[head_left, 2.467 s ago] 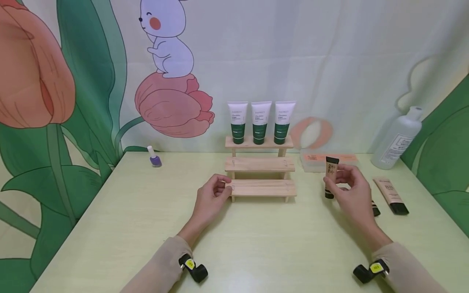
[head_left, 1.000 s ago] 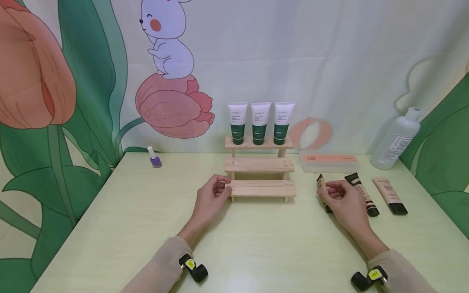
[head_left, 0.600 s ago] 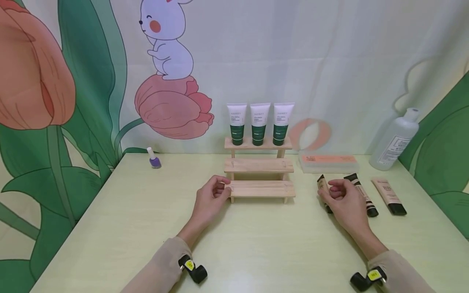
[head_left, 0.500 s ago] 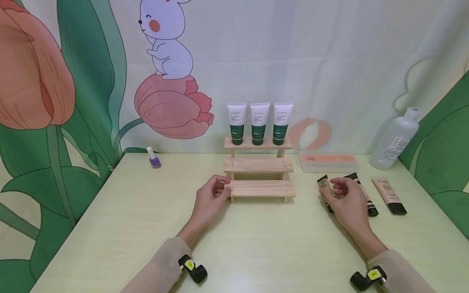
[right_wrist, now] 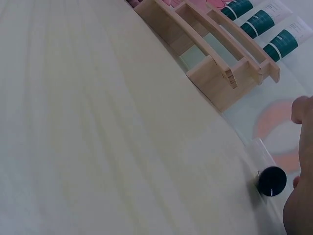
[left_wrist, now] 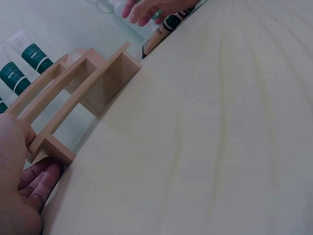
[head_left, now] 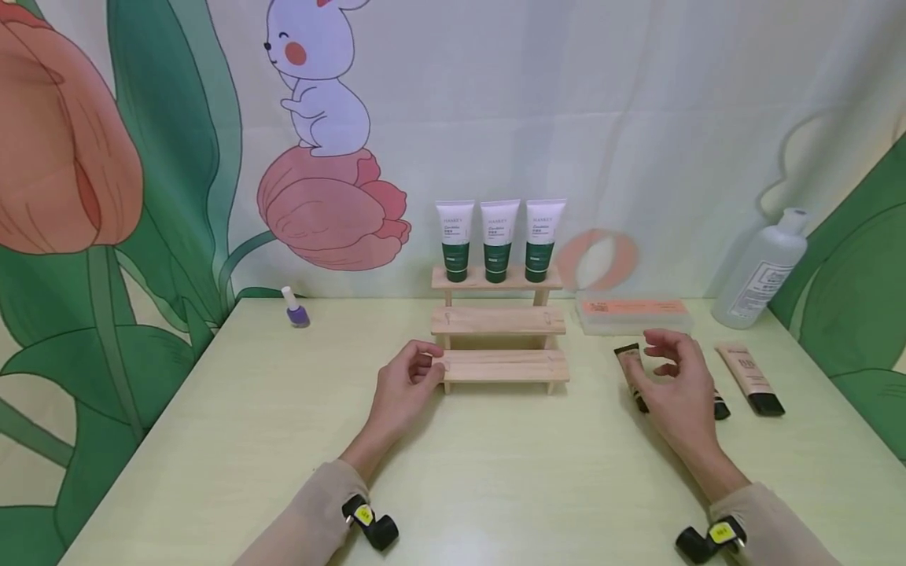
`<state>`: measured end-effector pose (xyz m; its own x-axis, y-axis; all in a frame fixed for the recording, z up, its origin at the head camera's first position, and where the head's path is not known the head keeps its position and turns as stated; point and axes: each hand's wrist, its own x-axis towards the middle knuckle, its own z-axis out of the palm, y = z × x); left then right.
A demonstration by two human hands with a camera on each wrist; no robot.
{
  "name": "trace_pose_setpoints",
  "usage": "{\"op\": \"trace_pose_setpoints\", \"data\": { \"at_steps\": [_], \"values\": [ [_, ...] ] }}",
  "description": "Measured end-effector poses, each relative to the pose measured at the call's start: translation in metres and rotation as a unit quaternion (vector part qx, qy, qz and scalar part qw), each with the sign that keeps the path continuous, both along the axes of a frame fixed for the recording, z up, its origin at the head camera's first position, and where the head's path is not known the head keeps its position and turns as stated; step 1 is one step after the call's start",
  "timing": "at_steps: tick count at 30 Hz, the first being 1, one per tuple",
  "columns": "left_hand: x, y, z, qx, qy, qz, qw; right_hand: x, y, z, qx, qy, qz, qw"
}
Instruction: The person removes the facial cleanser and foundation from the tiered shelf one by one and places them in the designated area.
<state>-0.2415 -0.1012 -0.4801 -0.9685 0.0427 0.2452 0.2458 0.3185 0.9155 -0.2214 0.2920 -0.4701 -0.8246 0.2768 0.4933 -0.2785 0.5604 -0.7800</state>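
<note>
My left hand (head_left: 405, 387) grips the left end of the lowest shelf of a three-tier wooden display stand (head_left: 506, 366); in the left wrist view the thumb (left_wrist: 12, 134) is on the shelf and the fingers curl by its leg. My right hand (head_left: 675, 389) hovers with fingers spread beside a small beige tube with black ends (head_left: 630, 362), which lies on the table. Its black cap (right_wrist: 272, 181) faces the right wrist camera. Behind that hand lies another black-ended tube (head_left: 721, 407), mostly hidden. Farther right is a wider beige tube (head_left: 750, 379).
Three white-and-green tubes (head_left: 497, 240) stand cap down on the top shelf. A flat clear case with an orange label (head_left: 633, 316) and a leaning white bottle (head_left: 760, 271) sit at the back right. A purple nail polish bottle (head_left: 297, 314) stands back left.
The right hand has lowered the small tube from upright in its grip to lying on the table, and its fingers have since spread away from it. The left hand stays on the stand.
</note>
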Motion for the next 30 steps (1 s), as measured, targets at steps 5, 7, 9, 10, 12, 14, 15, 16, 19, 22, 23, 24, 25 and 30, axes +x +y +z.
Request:
{"op": "trace_pose_setpoints", "data": {
  "at_steps": [5,7,9,10,12,14,15,16,19,22,23,24,25,30],
  "values": [
    [-0.001,0.000,0.000,0.004,0.001,0.003,1.0000,-0.002,-0.003,0.006,-0.066,0.029,0.070,0.995],
    [-0.001,0.000,-0.001,0.005,0.002,0.003,1.0000,-0.003,-0.005,0.010,-0.087,0.037,0.088,0.992],
    [-0.001,0.000,-0.001,0.006,0.002,0.001,1.0000,-0.004,-0.008,0.014,-0.105,0.042,0.102,0.988],
    [-0.001,0.000,-0.001,0.006,0.002,0.001,1.0000,-0.006,-0.009,0.017,-0.112,0.044,0.106,0.987],
    [-0.001,0.000,-0.002,0.006,0.001,0.000,1.0000,-0.008,-0.013,0.024,-0.123,0.048,0.116,0.984],
    [-0.001,0.001,-0.002,0.006,0.003,-0.001,1.0000,-0.013,-0.018,0.031,-0.128,0.053,0.122,0.983],
    [-0.001,0.001,-0.002,0.005,0.003,-0.001,1.0000,-0.016,-0.021,0.036,-0.130,0.055,0.126,0.982],
    [-0.001,0.000,-0.002,0.004,0.003,-0.001,1.0000,-0.019,-0.024,0.041,-0.131,0.059,0.131,0.981],
    [-0.001,-0.001,-0.002,0.003,0.003,-0.001,1.0000,-0.031,-0.036,0.055,-0.135,0.075,0.148,0.977],
    [0.000,-0.002,-0.002,0.005,0.002,0.001,1.0000,-0.046,-0.049,0.068,-0.139,0.086,0.165,0.973],
    [-0.001,-0.002,-0.002,0.006,0.004,0.001,1.0000,-0.051,-0.053,0.071,-0.139,0.088,0.168,0.972],
    [-0.001,-0.002,-0.003,0.008,0.005,0.000,1.0000,-0.056,-0.057,0.075,-0.141,0.089,0.172,0.971],
    [-0.001,-0.001,-0.003,0.011,0.005,0.001,0.9999,-0.061,-0.061,0.078,-0.141,0.087,0.175,0.971],
    [-0.002,0.000,-0.003,0.015,0.009,-0.003,0.9998,-0.083,-0.078,0.087,-0.123,0.062,0.176,0.975]
  ]
}}
